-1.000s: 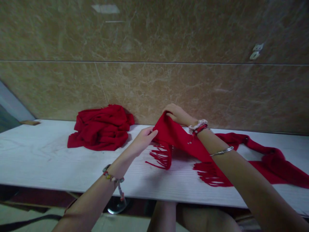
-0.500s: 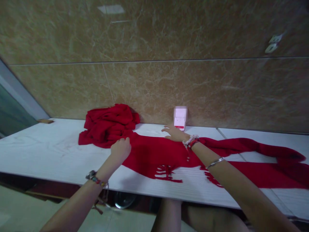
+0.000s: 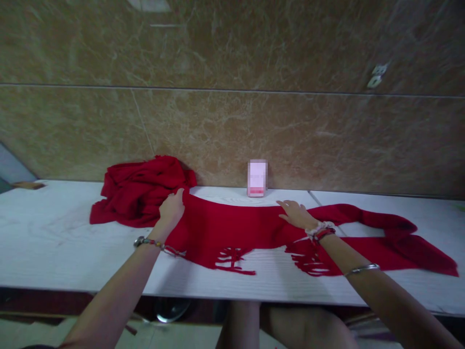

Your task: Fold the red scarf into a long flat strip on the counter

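Brown marble-look wall tiles back a white wood-grain table. Red fringed scarf on it, long axis left-right, running rightward from left hand, which pinches its far-left corner. Right hand loose, fingers spread at scarf's far edge. Crumpled red cloth just beside left hand; pixelated phone-like object near wall, between hands.
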The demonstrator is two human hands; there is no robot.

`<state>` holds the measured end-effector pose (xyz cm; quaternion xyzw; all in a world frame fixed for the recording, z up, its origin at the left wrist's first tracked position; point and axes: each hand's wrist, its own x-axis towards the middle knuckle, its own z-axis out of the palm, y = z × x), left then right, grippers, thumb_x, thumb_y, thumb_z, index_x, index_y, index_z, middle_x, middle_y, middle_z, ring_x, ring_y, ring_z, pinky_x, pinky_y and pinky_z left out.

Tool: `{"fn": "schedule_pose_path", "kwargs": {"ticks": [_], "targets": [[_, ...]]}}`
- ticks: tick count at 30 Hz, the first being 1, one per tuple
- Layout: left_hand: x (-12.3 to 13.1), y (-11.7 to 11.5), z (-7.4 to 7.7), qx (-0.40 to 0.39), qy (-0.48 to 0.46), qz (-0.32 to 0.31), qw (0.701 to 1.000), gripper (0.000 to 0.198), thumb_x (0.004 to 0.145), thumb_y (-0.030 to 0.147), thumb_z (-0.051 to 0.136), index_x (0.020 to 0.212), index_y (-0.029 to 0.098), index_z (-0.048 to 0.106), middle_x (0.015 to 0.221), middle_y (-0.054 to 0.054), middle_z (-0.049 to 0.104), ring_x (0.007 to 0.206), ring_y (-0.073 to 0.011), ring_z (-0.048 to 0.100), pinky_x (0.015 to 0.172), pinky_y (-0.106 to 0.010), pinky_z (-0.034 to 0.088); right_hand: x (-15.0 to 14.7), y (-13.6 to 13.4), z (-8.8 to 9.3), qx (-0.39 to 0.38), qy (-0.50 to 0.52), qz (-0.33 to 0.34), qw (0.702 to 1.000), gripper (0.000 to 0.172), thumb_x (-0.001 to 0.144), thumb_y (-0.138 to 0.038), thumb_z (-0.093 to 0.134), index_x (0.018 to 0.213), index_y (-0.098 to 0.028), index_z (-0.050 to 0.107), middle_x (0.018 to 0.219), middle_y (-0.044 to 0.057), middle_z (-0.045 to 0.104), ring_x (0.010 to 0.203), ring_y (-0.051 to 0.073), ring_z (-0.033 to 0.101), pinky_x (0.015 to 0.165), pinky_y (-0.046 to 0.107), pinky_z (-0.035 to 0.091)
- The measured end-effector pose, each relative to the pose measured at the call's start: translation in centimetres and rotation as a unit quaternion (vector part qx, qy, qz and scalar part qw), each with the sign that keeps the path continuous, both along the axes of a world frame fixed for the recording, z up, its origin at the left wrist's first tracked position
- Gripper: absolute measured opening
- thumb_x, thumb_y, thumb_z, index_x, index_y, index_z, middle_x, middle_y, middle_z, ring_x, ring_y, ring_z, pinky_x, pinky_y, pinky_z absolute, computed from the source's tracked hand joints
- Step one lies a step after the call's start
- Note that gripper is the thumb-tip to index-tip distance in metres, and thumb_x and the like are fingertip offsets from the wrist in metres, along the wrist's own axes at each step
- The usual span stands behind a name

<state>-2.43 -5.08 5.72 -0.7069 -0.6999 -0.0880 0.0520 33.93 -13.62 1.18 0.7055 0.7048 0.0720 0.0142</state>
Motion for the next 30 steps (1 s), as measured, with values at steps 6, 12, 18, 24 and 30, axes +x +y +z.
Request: {"fn": "schedule_pose_path", "kwargs": {"ticks": [6, 12, 18, 24, 30], "targets": [[-4.3, 0.8, 2.2, 0.07, 0.014, 0.058, 0.996, 0.045, 0.086, 0.012, 0.021, 0.13, 0.011, 0.028, 0.105, -0.019, 0.052, 0.095, -0.032, 0.054, 0.07, -0.037, 0.045, -1.7, 2.2, -0.1, -0.001, 0.08, 0.035, 0.996, 0.044, 0.082, -0.018, 0.043, 0.126, -0.014, 0.038, 0.116, 0.016, 0.053, 0.106, 0.024, 0.05, 0.084, 0.036, 0.041], [1.6, -0.1, -2.4, 0.109, 0.06, -0.109, 0.986, 0.047, 0.086, 0.026, 0.032, 0.132, 0.013, 0.032, 0.134, -0.021, 0.031, 0.124, -0.0351, 0.026, 0.091, -0.046, 0.034, -3.4, 2.9, 0.2, 0.01, 0.092, 0.029, 0.995, 0.029, 0.081, -0.011, 0.042, 0.107, -0.015, 0.053, 0.102, 0.013, 0.061, 0.094, 0.021, 0.057, 0.078, 0.031, 0.043], [7.1, -2.4, -7.4, -0.043, 0.035, -0.337, 0.94, 0.054, 0.086, 0.043, 0.032, 0.135, 0.021, 0.026, 0.144, -0.012, 0.017, 0.131, -0.0284, 0.014, 0.1, -0.048, 0.022, 0.2, 2.3, 1.8, 0.025, 0.108, 0.013, 0.994, 0.022, 0.077, -0.016, 0.053, 0.098, -0.015, 0.058, 0.097, 0.01, 0.064, 0.092, 0.02, 0.058, 0.079, 0.028, 0.042], [1.9, -2.7, -7.0, -0.1, 0.093, -0.401, 0.906, 0.047, 0.086, 0.039, 0.032, 0.132, 0.03, 0.029, 0.144, -0.007, 0.016, 0.13, -0.0294, 0.014, 0.1, -0.049, 0.02, 1.7, 2.7, 4.0, 0.065, 0.17, 0.039, 0.983, 0.015, 0.08, -0.018, 0.05, 0.09, -0.016, 0.061, 0.09, 0.005, 0.066, 0.083, 0.015, 0.059, 0.075, 0.025, 0.043], [2.1, -3.2, -5.1, -0.128, 0.105, -0.339, 0.926, 0.051, 0.084, 0.046, 0.035, 0.132, 0.03, 0.03, 0.144, -0.01, 0.017, 0.129, -0.036, 0.012, 0.098, -0.051, 0.023, -1.2, 5.3, 2.4, 0.01, 0.084, 0.068, 0.994, 0.024, 0.076, -0.014, 0.055, 0.099, -0.016, 0.059, 0.095, 0.009, 0.064, 0.089, 0.019, 0.058, 0.075, 0.03, 0.045]]}}
